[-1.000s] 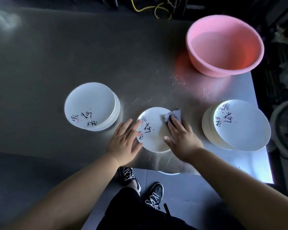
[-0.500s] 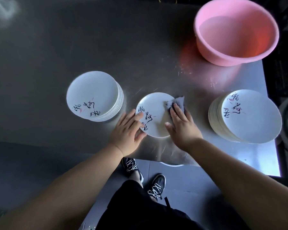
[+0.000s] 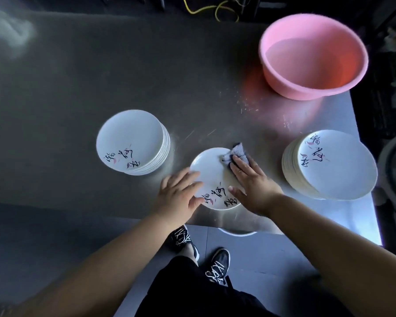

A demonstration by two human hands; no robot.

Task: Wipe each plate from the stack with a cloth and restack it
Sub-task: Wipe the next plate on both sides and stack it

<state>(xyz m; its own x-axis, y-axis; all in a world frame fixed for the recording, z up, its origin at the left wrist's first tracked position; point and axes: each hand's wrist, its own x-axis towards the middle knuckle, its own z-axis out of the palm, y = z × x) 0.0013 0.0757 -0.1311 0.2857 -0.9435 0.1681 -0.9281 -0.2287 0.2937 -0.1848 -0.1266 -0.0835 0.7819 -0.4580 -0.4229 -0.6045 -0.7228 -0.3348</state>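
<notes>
The round white plate with black brushwork lies on the grey metal table between two plate stacks. It has turned since a moment ago: its lettering now faces you. Your left hand rests flat on its rim, fingers straight. Your right hand presses the small grey cloth flat-fingered onto its far edge.

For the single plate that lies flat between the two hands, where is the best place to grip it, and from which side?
Probably the near rim of the single plate, approached from the table's front edge. It lies flat, so only the rim gives purchase, and that rim sits close to the edge. The left hand rests there already; the right hand presses the cloth at the far rim.
</notes>
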